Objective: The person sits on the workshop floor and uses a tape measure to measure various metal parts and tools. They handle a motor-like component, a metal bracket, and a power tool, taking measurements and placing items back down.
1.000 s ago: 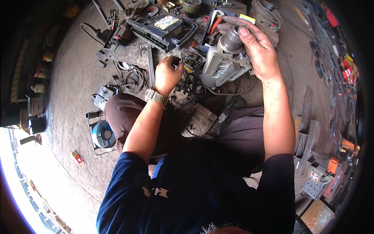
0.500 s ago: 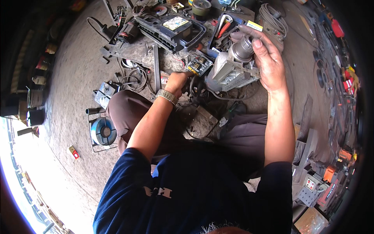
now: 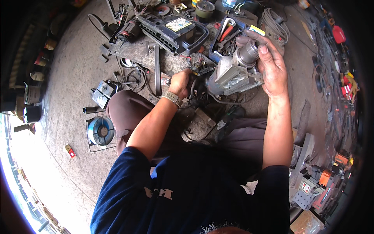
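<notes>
Since a second ago the left hand (image 3: 181, 83) has gone rightward, away from the flat metal bar (image 3: 157, 70), to the dark round parts (image 3: 198, 86) at the lower end of the grey machine (image 3: 233, 80). Its back faces up and its fingers curl in, with the tips hidden behind those parts, so I cannot tell whether it grips anything.

Meanwhile the right hand (image 3: 274, 70) stays at the machine's round metal collar (image 3: 246, 54). It is about half open, with the fingers bent around the far side and the thumb at the near edge; how firmly it holds cannot be told. The machine lies between the two hands, tilted, its ribbed casing just left of the right palm and its collar end higher than the left hand.

Just past the left fingers sits a small wired part (image 3: 201, 67), and farther beyond that hand is a black plastic case (image 3: 179, 25). An open toolbox (image 3: 213, 54) with red-handled pliers (image 3: 226, 32) stands beyond the right fingertips, near a coiled cable (image 3: 274, 21). A wire spool (image 3: 100, 130) rests on the floor, well left of the left hand.
</notes>
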Action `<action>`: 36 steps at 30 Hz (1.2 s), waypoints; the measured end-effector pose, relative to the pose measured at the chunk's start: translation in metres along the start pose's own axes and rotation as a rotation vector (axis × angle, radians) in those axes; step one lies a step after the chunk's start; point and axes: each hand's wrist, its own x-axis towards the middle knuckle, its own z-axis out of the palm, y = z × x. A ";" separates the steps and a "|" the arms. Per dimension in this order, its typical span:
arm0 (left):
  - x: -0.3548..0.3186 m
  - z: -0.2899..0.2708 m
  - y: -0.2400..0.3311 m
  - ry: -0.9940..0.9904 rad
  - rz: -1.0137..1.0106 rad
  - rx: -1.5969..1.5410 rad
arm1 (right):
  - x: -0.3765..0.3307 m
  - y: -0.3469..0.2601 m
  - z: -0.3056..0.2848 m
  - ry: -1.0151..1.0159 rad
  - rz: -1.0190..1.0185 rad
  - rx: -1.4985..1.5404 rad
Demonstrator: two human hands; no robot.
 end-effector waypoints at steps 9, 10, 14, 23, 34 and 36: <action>-0.037 -0.020 -0.001 0.412 0.343 0.186 | 0.002 0.002 -0.004 -0.032 0.008 -0.045; -0.033 -0.029 0.000 0.422 0.372 0.211 | 0.002 0.002 -0.004 -0.028 0.008 -0.045; -0.024 -0.037 0.010 0.483 0.471 0.263 | 0.001 0.004 -0.007 -0.042 -0.045 -0.068; -0.027 -0.036 0.029 0.556 0.566 0.176 | -0.001 0.005 0.000 -0.002 -0.078 -0.016; -0.124 0.080 0.035 -0.603 1.290 0.972 | -0.008 0.001 0.001 0.021 -0.056 -0.022; -0.110 0.091 0.040 -0.714 1.203 0.874 | -0.006 -0.001 0.003 0.036 -0.045 -0.009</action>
